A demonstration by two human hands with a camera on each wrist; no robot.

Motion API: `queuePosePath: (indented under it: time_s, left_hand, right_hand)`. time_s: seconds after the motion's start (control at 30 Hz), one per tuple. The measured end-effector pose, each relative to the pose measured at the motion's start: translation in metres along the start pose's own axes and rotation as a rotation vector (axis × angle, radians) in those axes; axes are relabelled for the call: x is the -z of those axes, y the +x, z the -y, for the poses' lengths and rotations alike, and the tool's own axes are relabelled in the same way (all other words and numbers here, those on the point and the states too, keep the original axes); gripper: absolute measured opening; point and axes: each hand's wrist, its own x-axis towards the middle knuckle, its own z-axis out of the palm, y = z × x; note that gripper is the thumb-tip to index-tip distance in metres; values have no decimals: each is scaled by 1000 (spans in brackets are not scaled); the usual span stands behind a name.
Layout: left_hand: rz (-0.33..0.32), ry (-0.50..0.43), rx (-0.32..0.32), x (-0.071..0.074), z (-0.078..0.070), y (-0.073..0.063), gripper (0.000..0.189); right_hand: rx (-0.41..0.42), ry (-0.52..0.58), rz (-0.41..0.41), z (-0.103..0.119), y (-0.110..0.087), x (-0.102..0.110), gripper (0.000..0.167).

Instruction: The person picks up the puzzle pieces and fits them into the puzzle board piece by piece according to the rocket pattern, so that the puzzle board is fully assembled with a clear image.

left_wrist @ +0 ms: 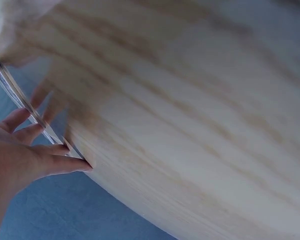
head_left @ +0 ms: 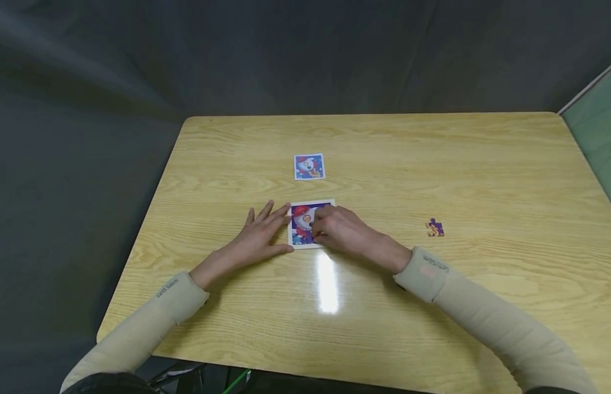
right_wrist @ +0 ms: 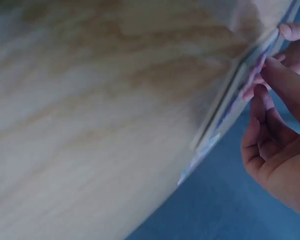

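Note:
A framed jigsaw puzzle with a white border lies on the table, showing a white-faced character with red on a purple-blue ground. My left hand has its fingers spread, with fingertips and thumb at the puzzle's left edge. Over the puzzle's right side, my right hand has curled fingers and pinches a jigsaw piece at the picture; the hand mostly hides that piece from the head view. In the right wrist view, the thumb and a finger meet at the puzzle's coloured surface. One loose purple and orange jigsaw piece lies to the right.
Behind the puzzle lies a small square picture card with a similar character. The wooden table has dark cloth beyond its far and left edges, and a green panel stands at the right. Light reflects off the tabletop before the puzzle.

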Motion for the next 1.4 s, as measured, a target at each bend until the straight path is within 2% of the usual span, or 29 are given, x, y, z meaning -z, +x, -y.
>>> queuePosePath:
  time_s: [0.07,0.17,0.3,0.37,0.63,0.77,0.9,1.07,1.4]
  left_hand:
    - [2,2,-1,-1,-1,0,67]
    - [9,13,-2,-2,-2,1,68]
    - [20,30,4,0,-4,3,70]
    - [24,34,7,2,-4,3,71]
    - [14,26,2,0,-4,1,69]
    - [12,31,2,1,-4,1,70]
    - [14,32,4,1,-4,1,70]
    - [29,26,13,0,-5,-2,72]
    - [11,23,6,-1,-7,-5,71]
  right_hand:
    - [9,7,-41,-2,-4,6,9]
    - [40,11,-147,-7,-15,20,14]
    - [85,-19,-285,-19,-37,38,20]
    - [64,-34,-312,-26,-52,45,22]
    - [-143,-65,-270,-62,-122,60,33]
    - [-271,-58,-208,-75,-152,70,38]
    - [-376,-12,-123,-82,-173,75,46]
    - [-393,15,-74,-87,-187,74,52]
    - [-352,1,-176,-88,-194,66,41]
